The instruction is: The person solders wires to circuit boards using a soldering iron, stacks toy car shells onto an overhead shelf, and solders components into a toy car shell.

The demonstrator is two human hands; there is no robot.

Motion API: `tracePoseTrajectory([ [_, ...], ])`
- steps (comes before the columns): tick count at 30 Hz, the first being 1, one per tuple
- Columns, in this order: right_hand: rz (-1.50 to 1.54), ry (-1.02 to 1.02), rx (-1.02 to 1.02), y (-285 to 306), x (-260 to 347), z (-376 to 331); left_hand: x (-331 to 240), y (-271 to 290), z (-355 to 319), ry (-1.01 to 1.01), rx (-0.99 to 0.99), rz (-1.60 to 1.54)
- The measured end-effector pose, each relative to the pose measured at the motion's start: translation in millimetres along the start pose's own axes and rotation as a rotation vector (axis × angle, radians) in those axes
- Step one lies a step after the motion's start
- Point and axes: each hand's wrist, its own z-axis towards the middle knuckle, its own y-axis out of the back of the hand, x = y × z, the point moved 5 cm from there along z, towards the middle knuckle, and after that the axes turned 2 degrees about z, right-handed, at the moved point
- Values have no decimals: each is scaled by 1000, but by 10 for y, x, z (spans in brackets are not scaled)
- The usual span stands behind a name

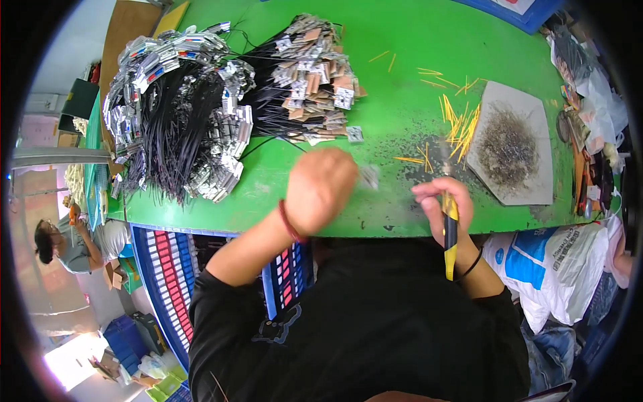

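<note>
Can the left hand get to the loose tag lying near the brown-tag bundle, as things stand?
Probably yes. The left hand is on the green table, just below the loose tag, with only bare tabletop between them. The right hand holds a yellow-and-black tool off to the side, out of the way.

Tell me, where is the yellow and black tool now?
In the head view, the yellow and black tool is in the right hand, at the green table's near edge, beside the grey board.
</note>
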Motion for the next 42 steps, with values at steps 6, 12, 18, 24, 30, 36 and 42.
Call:
tracePoseTrajectory([
  [6,-118,-211,184,101,156,157,-670,-360,116,120,74,-354],
  [12,-316,-105,229,353,2,95,-156,-332,-331,294,154,-239],
  [18,-468,103,185,303,-3,231,-14,-393,-254,275,202,-126],
  [24,-320,-96,8,858,-46,119,-52,-540,138,261,214,-302],
  [30,-154,-250,-80,1114,111,-39,-177,-1028,558,186,279,-218],
  [36,-47,-307,-66,1148,96,-93,-202,-865,555,354,229,-426],
  [42,-118,-109,52,1033,166,205,-225,-810,509,624,181,-645],
])
